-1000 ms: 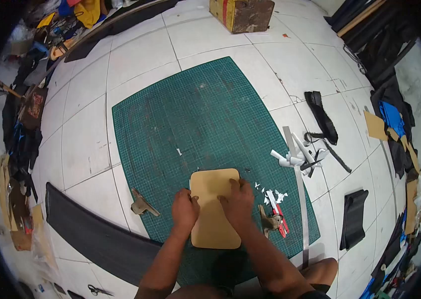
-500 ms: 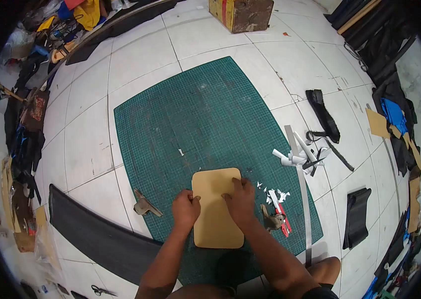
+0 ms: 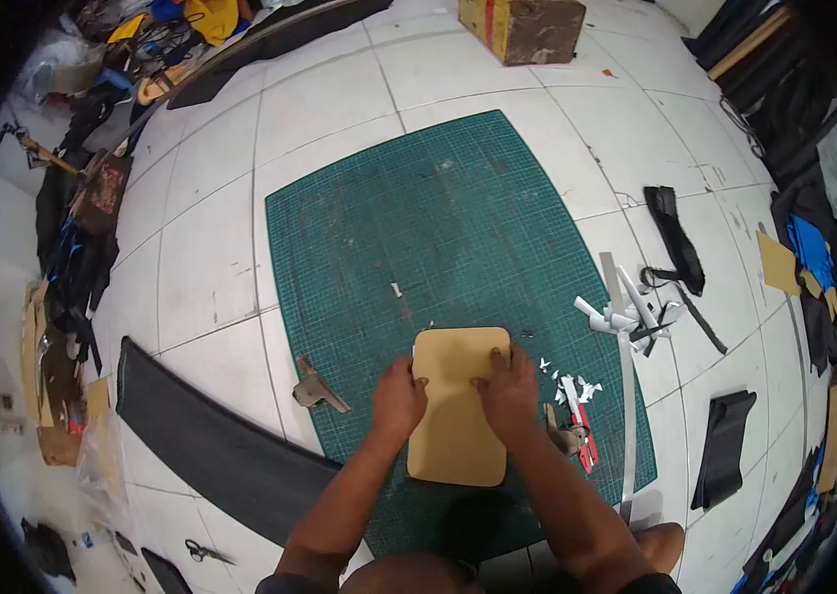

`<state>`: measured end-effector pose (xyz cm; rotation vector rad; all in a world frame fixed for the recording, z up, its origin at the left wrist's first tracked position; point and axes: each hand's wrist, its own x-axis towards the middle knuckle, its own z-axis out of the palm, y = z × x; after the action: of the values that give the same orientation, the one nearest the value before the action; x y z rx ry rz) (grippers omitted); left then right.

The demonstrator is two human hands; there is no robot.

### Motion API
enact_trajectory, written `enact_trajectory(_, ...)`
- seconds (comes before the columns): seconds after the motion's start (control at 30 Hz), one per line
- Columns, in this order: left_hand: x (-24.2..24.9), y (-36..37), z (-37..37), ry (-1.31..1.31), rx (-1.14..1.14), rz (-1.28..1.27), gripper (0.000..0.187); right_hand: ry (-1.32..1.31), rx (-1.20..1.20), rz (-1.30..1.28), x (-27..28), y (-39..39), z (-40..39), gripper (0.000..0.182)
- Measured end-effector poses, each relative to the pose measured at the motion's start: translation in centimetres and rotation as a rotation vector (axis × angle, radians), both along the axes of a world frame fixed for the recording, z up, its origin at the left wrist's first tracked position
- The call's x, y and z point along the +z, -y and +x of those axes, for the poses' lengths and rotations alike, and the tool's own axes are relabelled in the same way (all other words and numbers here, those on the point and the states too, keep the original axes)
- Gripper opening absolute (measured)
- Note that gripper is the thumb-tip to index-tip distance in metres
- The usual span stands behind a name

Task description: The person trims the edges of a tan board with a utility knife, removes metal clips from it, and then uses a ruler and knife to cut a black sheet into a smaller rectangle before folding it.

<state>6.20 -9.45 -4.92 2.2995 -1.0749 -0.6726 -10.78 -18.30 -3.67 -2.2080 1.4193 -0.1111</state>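
Observation:
A tan board with rounded corners [image 3: 458,436], perhaps card, lies on the green cutting mat [image 3: 409,218] in front of me. My left hand [image 3: 400,401] holds its left edge, thumb on the top face and fingers along the side. On the right edge is my right hand [image 3: 509,394], its thumb and a finger resting on the upper face. Some fingertips are hidden at the edges. Left of my left hand lies a worn metal clamp-like tool [image 3: 317,386]. A similar tool [image 3: 567,436] and a red-handled cutter [image 3: 587,441] lie right of my right hand.
Curled white strips [image 3: 627,312] and a long grey strip [image 3: 628,426] lie at the mat's right side. Black material [image 3: 210,445] spreads at left, near scissors [image 3: 207,551]. A folded black piece [image 3: 726,448] is on the right tiles. A worn box [image 3: 527,30] stands at the back.
The whole view has shifted, so the scene sits further right. Both hands stay at the board's sides, with their fingers straighter along the edges. The board keeps its place on the mat.

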Motion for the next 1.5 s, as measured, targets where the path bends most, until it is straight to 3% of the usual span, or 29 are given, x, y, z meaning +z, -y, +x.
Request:
enact_trajectory(0.1,3.7,1.2,-0.4,0.086,-0.051,0.085,0.052,-0.008,0.017,0.001,0.1,0.1,-0.1,0.064)
enact_trajectory(0.2,4.1,2.9,1.5,0.235,-0.349,0.041,0.059,0.010,0.016,-0.116,-0.3,-0.3,-0.3,0.062)
enact_trajectory(0.3,3.0,4.3,3.2,0.247,-0.500,0.031,0.058,-0.008,0.027,-0.109,-0.3,-0.1,-0.3,0.063)
enact_trajectory(0.4,2.9,5.8,4.4,0.069,-0.549,0.113,0.063,-0.064,0.052,-0.023,0.2,0.2,-0.1,0.065)
enact_trajectory(0.6,2.4,6.3,3.6,0.020,-0.327,0.014,0.037,-0.107,0.057,0.021,1.1,0.5,0.1,0.061)
enact_trajectory(0.9,1.7,5.7,4.3,0.097,-0.500,-0.067,0.055,-0.042,0.053,0.031,1.3,0.5,-0.1,0.058)
enact_trajectory(1.0,3.5,5.8,2.2,0.449,-0.477,-0.118,0.052,-0.063,0.048,-0.033,1.3,0.5,0.0,0.061)
enact_trajectory(1.1,5.0,3.6,-2.4,0.265,-0.637,0.020,0.055,-0.099,0.050,-0.038,0.7,0.3,-0.2,0.059)
enact_trajectory(1.3,4.9,1.2,-8.3,0.051,-0.519,0.092,0.072,-0.070,0.027,-0.047,-0.7,0.0,-0.4,0.054)
enact_trajectory(1.4,4.0,0.4,-8.7,0.073,-0.516,0.075,0.075,-0.024,0.024,-0.105,-0.5,-0.1,-0.6,0.048)
enact_trajectory(1.5,6.0,1.0,-9.0,-0.030,-0.556,0.161,0.073,0.240,0.094,-0.272,-2.0,0.3,-2.9,0.050)
